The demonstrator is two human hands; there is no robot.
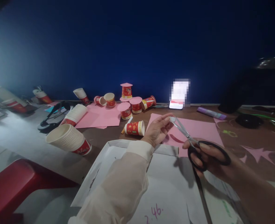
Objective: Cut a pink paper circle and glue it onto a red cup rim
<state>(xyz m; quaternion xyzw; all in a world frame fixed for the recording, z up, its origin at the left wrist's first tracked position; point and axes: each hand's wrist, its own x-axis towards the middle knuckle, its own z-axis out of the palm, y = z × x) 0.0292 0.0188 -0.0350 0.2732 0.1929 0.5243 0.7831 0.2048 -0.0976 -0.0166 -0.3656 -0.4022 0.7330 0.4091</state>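
Pinching a small white piece [172, 119], the left hand [158, 129] sat right by the tips of the scissors [188, 137], which the right hand [210, 165] grasped by the handles above the pink sheet [205, 129], short of the far edge of the bench [234, 151]. Likeliest trouble, I reckoned: a nicked left fingertip, if the piece slipped or twisted. Scissors pointed at those fingers, long axis slanting up and leftward toward that edge.
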